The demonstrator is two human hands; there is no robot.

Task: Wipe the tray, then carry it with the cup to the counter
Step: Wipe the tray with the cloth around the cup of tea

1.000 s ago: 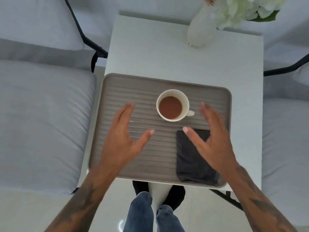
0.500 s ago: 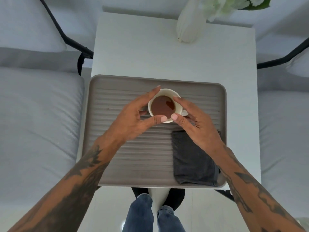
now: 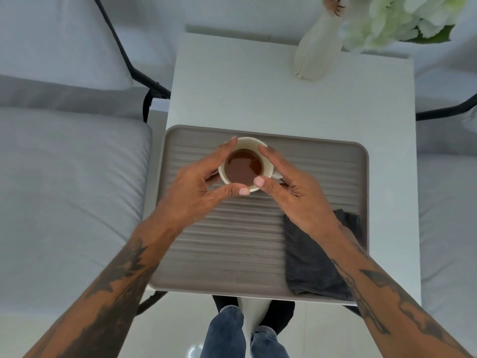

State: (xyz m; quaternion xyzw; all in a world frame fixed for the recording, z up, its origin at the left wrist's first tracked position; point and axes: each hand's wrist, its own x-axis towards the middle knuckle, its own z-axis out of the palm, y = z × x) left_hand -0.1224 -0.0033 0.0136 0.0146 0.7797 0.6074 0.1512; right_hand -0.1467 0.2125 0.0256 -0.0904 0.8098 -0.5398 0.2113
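Observation:
A ribbed grey-brown tray (image 3: 232,254) lies on the near half of a white table (image 3: 258,94). A cream cup (image 3: 244,165) holding brown drink stands on the tray's far middle. My left hand (image 3: 198,189) wraps the cup's left side, with its fingers on the rim and its thumb under the near edge. My right hand (image 3: 291,195) clasps the cup's right side and hides most of the handle. A folded dark grey cloth (image 3: 312,264) rests on the tray's near right corner, partly under my right forearm.
A white vase (image 3: 315,52) with pale flowers (image 3: 395,19) stands at the table's far right. Grey cushioned seats (image 3: 67,192) with black frames flank the table on both sides. My legs in jeans (image 3: 240,332) show below the tray's near edge.
Both hands went from hovering open over the tray to closing around the cup. They now hold it from both sides, a little tighter than half a second ago.

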